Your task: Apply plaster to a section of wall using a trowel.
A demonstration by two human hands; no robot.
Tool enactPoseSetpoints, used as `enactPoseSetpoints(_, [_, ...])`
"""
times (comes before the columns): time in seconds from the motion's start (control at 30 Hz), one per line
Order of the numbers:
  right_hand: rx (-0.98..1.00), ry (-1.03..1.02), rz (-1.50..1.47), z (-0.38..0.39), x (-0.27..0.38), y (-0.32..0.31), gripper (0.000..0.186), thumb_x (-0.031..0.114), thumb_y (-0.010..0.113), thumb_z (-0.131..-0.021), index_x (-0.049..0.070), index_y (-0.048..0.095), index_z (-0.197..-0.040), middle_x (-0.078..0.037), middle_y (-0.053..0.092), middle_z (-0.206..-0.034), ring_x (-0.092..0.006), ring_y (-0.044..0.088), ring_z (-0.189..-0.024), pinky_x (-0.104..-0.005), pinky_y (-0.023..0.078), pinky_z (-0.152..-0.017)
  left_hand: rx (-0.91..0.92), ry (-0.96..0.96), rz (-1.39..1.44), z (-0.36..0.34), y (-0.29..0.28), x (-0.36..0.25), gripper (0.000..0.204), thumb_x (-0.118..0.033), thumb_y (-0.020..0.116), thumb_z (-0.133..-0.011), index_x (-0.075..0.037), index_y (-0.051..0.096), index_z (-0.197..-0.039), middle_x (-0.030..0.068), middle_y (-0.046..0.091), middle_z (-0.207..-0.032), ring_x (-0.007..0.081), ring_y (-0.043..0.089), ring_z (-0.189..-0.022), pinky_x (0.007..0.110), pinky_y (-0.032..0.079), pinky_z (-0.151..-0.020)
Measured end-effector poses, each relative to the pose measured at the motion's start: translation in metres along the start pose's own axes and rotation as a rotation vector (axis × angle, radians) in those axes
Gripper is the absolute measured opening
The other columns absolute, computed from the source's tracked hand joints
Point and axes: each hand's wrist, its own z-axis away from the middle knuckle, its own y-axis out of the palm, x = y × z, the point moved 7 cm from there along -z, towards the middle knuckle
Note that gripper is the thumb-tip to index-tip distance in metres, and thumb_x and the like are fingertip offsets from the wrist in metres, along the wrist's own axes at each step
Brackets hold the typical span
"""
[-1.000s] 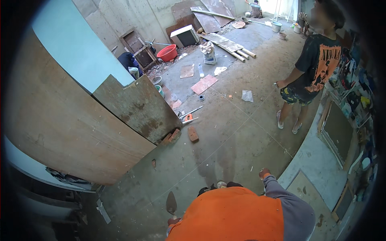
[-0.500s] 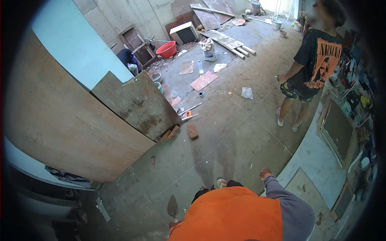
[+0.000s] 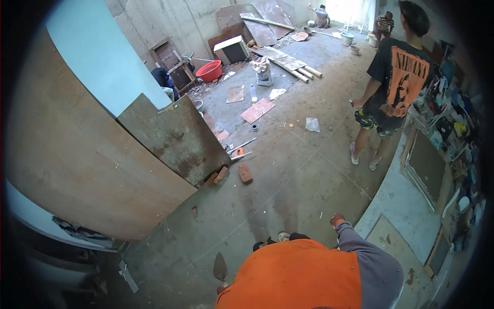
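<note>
My left hand, mostly hidden by my orange top, is closed at the handle end of a pointed trowel. The trowel's dark, leaf-shaped blade points away from me over the concrete floor. On the other side, my right hand is held out in front of its grey sleeve. Its fingers look curled, and whatever they may hold is too small to make out. Thin pale lines cross the floor ahead of me.
A co-worker in a black shirt stands ahead on the right. Large boards lean at left, propped near bricks. A loose brick and an orange-handled saw lie ahead; farther back are a sack and red basin.
The view has shifted slightly, bringing people at the far back into sight. The co-worker's head has turned away. My hands and the trowel stay nearly where they were.
</note>
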Motion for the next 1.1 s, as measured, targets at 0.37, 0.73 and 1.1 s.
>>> enactPoseSetpoints(0.37, [-0.05,-0.01,-0.035,0.071,0.032,-0.018,0.029,0.018,0.049,-0.068,0.004,0.06,-0.091,-0.02,0.057,-0.094,-0.035,0.054,-0.09,-0.0376,0.044,-0.076,0.011,0.063,-0.061,-0.05,-0.02,-0.011,0.067,-0.031,0.074,-0.054,0.003,0.049,-0.106,0.0171,0.053,-0.103,0.0263,0.05,-0.095,0.036,0.043,-0.077])
enactPoseSetpoints(0.73, [-0.071,0.186,-0.138,0.1,-0.018,0.007,0.032,0.017,0.051,-0.068,-0.001,0.058,-0.093,-0.023,0.056,-0.098,-0.0365,0.053,-0.092,-0.0378,0.045,-0.077,0.032,0.162,-0.118,-0.066,-0.026,-0.048,0.059,-0.029,0.074,-0.057,0.003,0.051,-0.101,0.0159,0.055,-0.097,0.0253,0.051,-0.088,0.036,0.043,-0.073])
enactPoseSetpoints(1.1, [-0.116,0.256,-0.202,0.11,-0.048,0.025,0.03,0.018,0.05,-0.07,0.002,0.059,-0.094,-0.021,0.055,-0.1,-0.0348,0.053,-0.095,-0.0362,0.043,-0.081,0.036,0.345,-0.223,-0.062,-0.031,-0.133,0.051,-0.028,0.073,-0.059,0.002,0.054,-0.096,0.0146,0.056,-0.092,0.0243,0.052,-0.082,0.036,0.043,-0.068])
